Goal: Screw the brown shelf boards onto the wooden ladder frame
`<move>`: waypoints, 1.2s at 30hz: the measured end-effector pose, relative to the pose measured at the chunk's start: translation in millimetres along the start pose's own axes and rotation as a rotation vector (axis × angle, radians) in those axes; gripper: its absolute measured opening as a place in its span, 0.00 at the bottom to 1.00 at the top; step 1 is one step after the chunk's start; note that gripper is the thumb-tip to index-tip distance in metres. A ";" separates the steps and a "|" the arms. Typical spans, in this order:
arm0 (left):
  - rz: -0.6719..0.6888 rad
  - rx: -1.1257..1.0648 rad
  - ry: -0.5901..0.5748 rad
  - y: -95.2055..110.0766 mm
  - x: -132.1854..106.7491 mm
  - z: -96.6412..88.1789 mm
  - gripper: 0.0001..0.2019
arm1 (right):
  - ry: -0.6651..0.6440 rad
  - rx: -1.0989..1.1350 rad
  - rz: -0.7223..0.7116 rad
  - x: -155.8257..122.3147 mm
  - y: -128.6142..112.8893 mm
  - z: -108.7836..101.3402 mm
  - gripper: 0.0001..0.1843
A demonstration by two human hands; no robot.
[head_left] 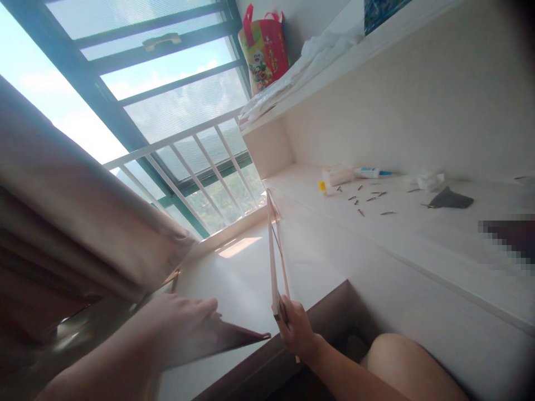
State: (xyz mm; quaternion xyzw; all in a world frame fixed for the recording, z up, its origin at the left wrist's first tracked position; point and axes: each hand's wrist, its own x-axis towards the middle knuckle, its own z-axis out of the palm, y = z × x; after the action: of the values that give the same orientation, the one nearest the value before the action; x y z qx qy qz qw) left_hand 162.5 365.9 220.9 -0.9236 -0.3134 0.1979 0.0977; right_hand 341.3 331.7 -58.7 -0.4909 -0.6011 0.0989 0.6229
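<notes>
My right hand (298, 329) is closed around the near end of a long, thin wooden strip (273, 262). This strip stretches away toward the window, and a second narrow edge runs close beside it. To its left, my left hand (186, 314) is curled over a dark brown flat panel (225, 338), whose pointed corner aims at my right hand. The lower part of that panel is partly blurred, and my left fingertips are partly hidden. Below both hands lies a dark open recess (334, 306) with a brown edge.
On the white ledge at right lie several screws (371, 199), a blue-tipped tube (371, 173), a clear container (337, 175), a yellow cap (322, 187) and a dark grey piece (450, 198). A red bag (271, 50) stands above. A curtain (83, 206) hangs left, by the window railing (200, 150).
</notes>
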 end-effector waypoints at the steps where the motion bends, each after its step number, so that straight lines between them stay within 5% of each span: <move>1: 0.002 0.008 -0.026 -0.7 12.8 -2.8 0.12 | -0.004 0.002 -0.002 0.0 2.0 0.2 0.09; 8: 0.104 0.070 0.002 -6.0 79.6 11.0 0.08 | -0.018 -0.019 0.036 -0.5 24.6 7.7 0.11; 15: 0.135 0.120 -0.053 -5.7 120.8 24.0 0.09 | -0.076 -0.042 0.130 3.5 30.5 10.8 0.15; 23: 0.228 0.054 -0.052 -2.8 134.7 50.9 0.10 | -0.156 -0.157 0.183 4.9 32.1 14.0 0.17; 36: 0.265 0.025 -0.015 -3.4 136.1 57.9 0.12 | -0.252 -0.257 0.140 11.6 37.5 12.9 0.16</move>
State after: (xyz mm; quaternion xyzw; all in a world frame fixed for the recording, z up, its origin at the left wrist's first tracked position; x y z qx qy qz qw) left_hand 234.6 455.9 128.3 -0.9540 -0.1871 0.2201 0.0800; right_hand 350.9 365.0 -81.2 -0.5905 -0.6465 0.1251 0.4665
